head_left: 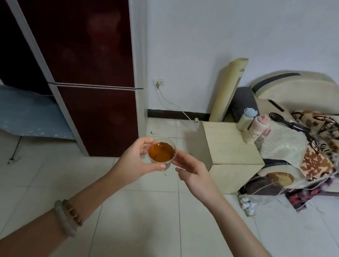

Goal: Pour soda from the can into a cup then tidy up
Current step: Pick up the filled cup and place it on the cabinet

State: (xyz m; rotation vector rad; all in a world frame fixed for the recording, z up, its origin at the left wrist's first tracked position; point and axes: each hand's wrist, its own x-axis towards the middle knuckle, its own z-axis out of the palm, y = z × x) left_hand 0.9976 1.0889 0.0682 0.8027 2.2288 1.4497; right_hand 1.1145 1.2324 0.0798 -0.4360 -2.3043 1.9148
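1. Amber liquid sits in the clear cup (161, 154), well up the walls. The cup is upright and held in mid-air above the tiled floor (150, 223), in front of us at centre view.
2. Left hand (134, 158) grips the cup: thumb curled along the near wall, fingers wrapped over the far rim.
3. Right hand (195, 175) has its fingers fairly straight. We see the fingertips touching the cup's right rim, with the thumb off the cup, just beside it.
4. Left wrist carries two bracelets (67, 218), one pale and one of brown beads.
5. Behind the cup on the left stands a dark red fridge (83, 51), with a blue umbrella (14, 111) lying open on the floor beside it.
6. On the right is a cream nightstand (233, 150). Two bottles stand on its far edge, one with a blue cap (246, 118) and one with a pink cap (257, 130).
7. A cream tower fan (228, 88) leans against the wall behind the nightstand, and a wall socket (159, 82) has a cord plugged in.
8. At far right is a bed (300, 90) piled with patterned blankets. A power strip (247, 204) lies on the floor near its foot.
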